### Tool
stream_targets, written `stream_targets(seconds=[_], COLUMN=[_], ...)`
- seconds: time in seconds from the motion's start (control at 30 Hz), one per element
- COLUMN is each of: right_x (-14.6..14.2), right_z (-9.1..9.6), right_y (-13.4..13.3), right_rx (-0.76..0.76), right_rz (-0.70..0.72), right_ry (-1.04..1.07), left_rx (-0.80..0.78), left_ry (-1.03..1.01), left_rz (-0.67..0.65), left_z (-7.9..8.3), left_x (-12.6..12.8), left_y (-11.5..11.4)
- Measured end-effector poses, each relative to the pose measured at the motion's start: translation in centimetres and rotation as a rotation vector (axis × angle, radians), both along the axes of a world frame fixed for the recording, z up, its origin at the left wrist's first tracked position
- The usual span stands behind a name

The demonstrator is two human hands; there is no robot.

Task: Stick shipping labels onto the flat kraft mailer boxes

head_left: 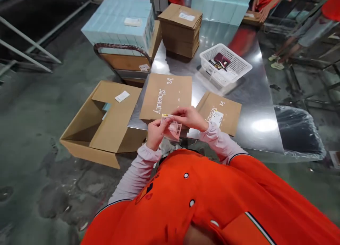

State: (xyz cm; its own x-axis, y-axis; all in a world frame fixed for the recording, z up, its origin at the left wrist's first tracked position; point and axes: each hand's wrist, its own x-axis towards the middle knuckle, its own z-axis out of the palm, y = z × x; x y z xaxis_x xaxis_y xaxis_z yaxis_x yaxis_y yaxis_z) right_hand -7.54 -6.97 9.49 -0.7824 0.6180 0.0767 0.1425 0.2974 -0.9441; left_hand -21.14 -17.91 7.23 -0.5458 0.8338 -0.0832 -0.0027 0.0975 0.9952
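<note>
Pinkish-white, a thin printed label [175,131] with a barcode sits pinched in both grips — the bare left hand [156,132] at its left side, the bare right hand [190,117] by its top edge. It hangs at the shiny metal surface's [259,103] near edge, near a white-lettered brown cardboard box [166,90].

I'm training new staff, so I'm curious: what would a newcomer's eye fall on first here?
The bright orange-red shirt fills much of the bottom. Just above it, the left hand pinches a small barcoded slip, with the right hand at its upper edge. Pale blue boxes stand out at upper left.
</note>
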Motion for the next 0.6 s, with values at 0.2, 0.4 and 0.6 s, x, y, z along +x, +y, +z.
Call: stream_targets(seconds=[0.2, 0.4, 0.6], right_x=[-2.2, -6.3, -9.9], right_z=[-0.2, 1.3, -3.2], right_y=[2.1, 9.1, 13.6], right_rx=[0.092, 0.355, 0.486], right_rz=[-0.074, -0.168, -0.305], right_ry=[-0.123, -0.154, -0.398], left_rx=[-0.011, -0.127, -0.281], left_ry=[-0.150, -0.343, -0.552], left_rz=[0.074, 0.013, -0.009], left_z=[-3.1, -5.4, -7.9], left_x=[0.3, -0.8, 0.1], left_y=[0.6, -0.7, -4.1])
